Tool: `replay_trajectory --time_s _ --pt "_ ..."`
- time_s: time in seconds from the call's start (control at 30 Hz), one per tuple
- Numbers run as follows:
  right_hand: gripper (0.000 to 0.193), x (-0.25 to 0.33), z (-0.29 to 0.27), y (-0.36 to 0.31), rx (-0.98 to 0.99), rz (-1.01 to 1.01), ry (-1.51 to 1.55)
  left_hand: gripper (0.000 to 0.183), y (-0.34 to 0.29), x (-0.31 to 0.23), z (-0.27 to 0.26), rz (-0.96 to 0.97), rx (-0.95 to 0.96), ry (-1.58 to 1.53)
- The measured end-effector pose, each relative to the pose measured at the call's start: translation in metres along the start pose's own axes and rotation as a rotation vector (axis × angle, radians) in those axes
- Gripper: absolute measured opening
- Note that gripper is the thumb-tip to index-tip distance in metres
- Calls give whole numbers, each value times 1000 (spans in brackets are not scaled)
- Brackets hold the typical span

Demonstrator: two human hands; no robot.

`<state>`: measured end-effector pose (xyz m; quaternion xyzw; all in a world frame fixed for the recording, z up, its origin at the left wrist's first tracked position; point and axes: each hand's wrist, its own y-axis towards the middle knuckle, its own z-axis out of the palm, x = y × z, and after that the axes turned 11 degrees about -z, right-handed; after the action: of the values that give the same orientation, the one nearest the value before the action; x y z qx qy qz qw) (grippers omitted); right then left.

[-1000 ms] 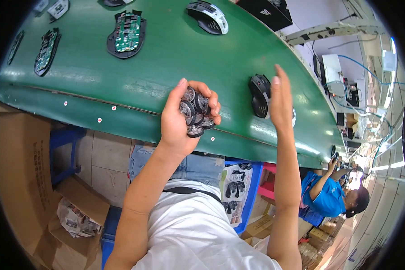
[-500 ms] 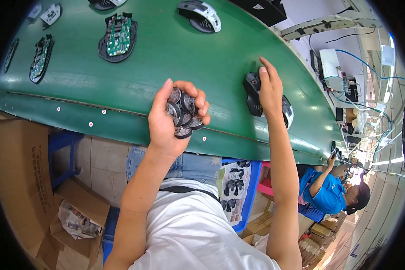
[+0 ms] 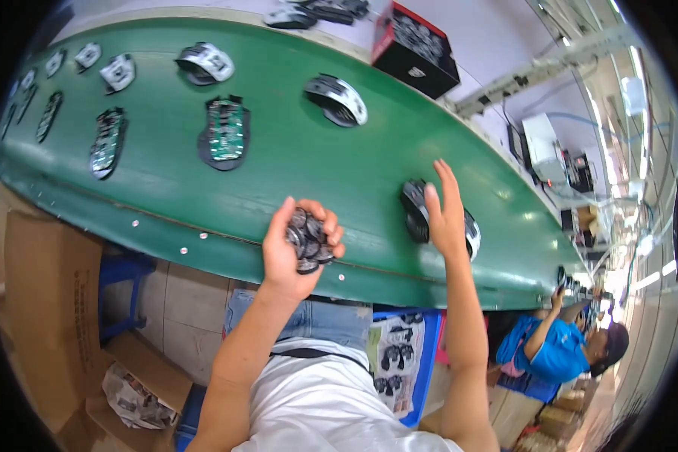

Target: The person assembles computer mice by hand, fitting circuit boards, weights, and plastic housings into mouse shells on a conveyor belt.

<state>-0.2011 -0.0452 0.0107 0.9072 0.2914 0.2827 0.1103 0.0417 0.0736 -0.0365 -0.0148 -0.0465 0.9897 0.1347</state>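
Several small round wheels with black rims are gathered in my left hand, palm up with its fingers curled round them, over the near edge of the green belt. Farther right, my right hand has its fingers stretched out and holds nothing. Close by its left side lies a dark mouse part; whether they touch, I cannot tell. A white and black mouse shell shows partly from behind my right wrist.
Mouse bases with green circuit boards and white shells lie spaced along the belt. A black and red box stands beyond it. Below are a blue tray and cardboard boxes. A person in blue works at right.
The view has tilted, showing more of the belt's far side, so things sit lower in the picture. My left hand keeps its hold on the wheels; my right hand stays open beside the dark part.
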Motion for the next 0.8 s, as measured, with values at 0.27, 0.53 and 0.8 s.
replay_trajectory --time_s 0.27,0.53,0.8 --pt "45 72 -3 -14 -72 -290 -19 41 2 4 -3 -12 -37 0" --pt "35 147 27 -8 155 -633 48 44 10 3 2 19 -53 -19" --pt "38 146 36 -12 56 -629 75 43 11 1 -2 -62 -33 -23"
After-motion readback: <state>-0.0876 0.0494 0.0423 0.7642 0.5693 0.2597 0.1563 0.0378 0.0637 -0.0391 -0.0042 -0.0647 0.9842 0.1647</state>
